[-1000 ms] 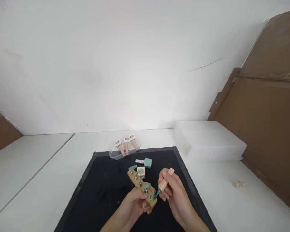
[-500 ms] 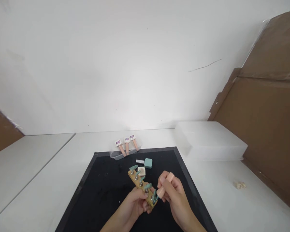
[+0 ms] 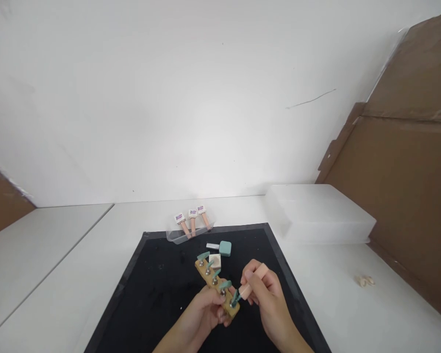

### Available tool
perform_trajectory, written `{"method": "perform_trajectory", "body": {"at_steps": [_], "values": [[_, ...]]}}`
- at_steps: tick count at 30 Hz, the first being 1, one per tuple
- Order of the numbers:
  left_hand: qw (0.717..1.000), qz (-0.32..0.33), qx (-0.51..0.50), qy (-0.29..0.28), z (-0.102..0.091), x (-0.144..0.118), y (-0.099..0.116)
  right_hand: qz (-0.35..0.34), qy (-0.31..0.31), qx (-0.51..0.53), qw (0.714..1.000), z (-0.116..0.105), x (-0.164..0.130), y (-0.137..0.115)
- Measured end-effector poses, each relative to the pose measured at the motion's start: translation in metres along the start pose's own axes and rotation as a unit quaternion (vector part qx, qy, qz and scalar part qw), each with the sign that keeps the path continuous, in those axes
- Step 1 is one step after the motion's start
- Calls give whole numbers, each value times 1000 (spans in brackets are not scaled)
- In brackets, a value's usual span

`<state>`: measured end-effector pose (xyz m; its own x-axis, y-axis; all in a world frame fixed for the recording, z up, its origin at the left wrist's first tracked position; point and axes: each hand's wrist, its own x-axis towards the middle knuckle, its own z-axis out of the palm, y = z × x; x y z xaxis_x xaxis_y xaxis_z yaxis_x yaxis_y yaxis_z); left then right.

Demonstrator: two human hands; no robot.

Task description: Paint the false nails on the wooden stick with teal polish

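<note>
My left hand (image 3: pixel 209 309) grips the lower part of a wooden nail display stand (image 3: pixel 208 275), tilted from upper left to lower right. Several green false nails (image 3: pixel 215 273) stand on its metal pegs. In my right hand (image 3: pixel 266 294) is a nail polish brush (image 3: pixel 255 281), held by its pink cap. Its green-coated tip touches or nearly touches the nail at the stand's lower right end. Behind the stand sits a small square white bottle (image 3: pixel 215 261), its opening hard to make out. Beside it a green bottle with a silver cap (image 3: pixel 225 248) lies flat.
Three white bottles with pink caps (image 3: pixel 193 214) rest in a clear tray (image 3: pixel 176 238) at the black mat's (image 3: pixel 158 274) back edge. A translucent white box (image 3: pixel 327 215) stands at the right. Small pale pieces (image 3: pixel 364 281) lie on the white table, beside a brown cardboard wall (image 3: pixel 400 196).
The brush's pink cap has tipped slightly to the right, and its tip has shifted a little on the lowest nail. The left hand and stand stay almost still.
</note>
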<state>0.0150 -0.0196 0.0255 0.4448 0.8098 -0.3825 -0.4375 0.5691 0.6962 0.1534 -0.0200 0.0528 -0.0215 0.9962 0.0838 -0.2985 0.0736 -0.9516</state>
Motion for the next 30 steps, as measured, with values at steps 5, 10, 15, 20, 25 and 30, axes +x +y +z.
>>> {"method": "perform_trajectory", "body": {"at_steps": [5, 10, 15, 20, 25, 30], "values": [[1000, 6, 0, -5, 1, 1, 1, -27, 17, -47, 998, 0, 1, -1], [1000, 1, 7, -4, 0, 0, 0, -46, 26, -67, 996, 0, 2, 1], [1000, -1, 5, -12, -1, 1, 1, -57, 28, -67, 996, -1, 2, 2], [1000, 3, 1, -10, -3, 2, 0, -65, 30, -78, 994, -2, 3, 2], [1000, 0, -1, -15, -3, 2, -1, -64, 38, -94, 993, -3, 4, 2], [1000, 2, -2, -12, -3, 1, 0, -67, 52, -96, 992, -5, 5, 4]]}}
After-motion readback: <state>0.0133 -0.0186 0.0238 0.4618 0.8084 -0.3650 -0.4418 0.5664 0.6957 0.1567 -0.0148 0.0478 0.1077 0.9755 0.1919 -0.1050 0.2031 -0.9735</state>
